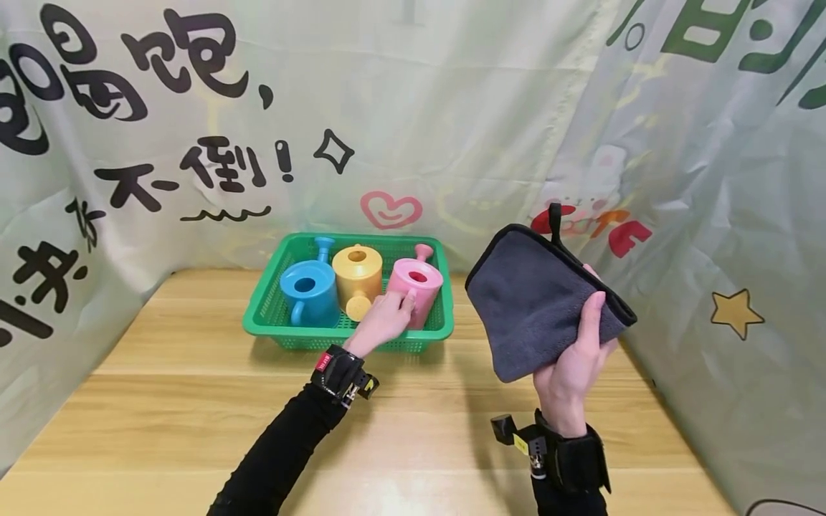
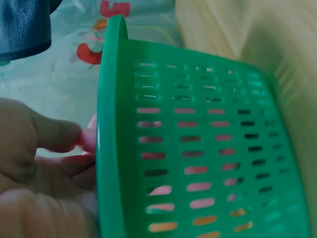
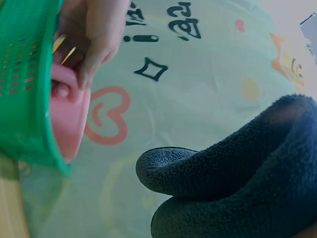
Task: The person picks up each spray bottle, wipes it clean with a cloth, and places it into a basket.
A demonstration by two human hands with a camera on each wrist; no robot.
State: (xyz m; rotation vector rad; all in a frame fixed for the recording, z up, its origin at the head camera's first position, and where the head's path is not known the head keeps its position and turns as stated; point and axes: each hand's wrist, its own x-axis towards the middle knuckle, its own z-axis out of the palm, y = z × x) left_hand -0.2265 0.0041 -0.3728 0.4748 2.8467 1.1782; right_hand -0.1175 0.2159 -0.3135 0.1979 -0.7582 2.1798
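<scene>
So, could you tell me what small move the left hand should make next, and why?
Probably lift the pink watering can up out of the green basket: the left hand already grips it, and the right hand holds the grey cloth open beside it.

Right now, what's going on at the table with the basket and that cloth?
A person is reaching the left hand into the green basket and gripping the pink watering can, which stands beside a yellow one and a blue one. The right hand holds a folded grey cloth up above the wooden table, right of the basket. All three cans sit inside the basket.
</scene>
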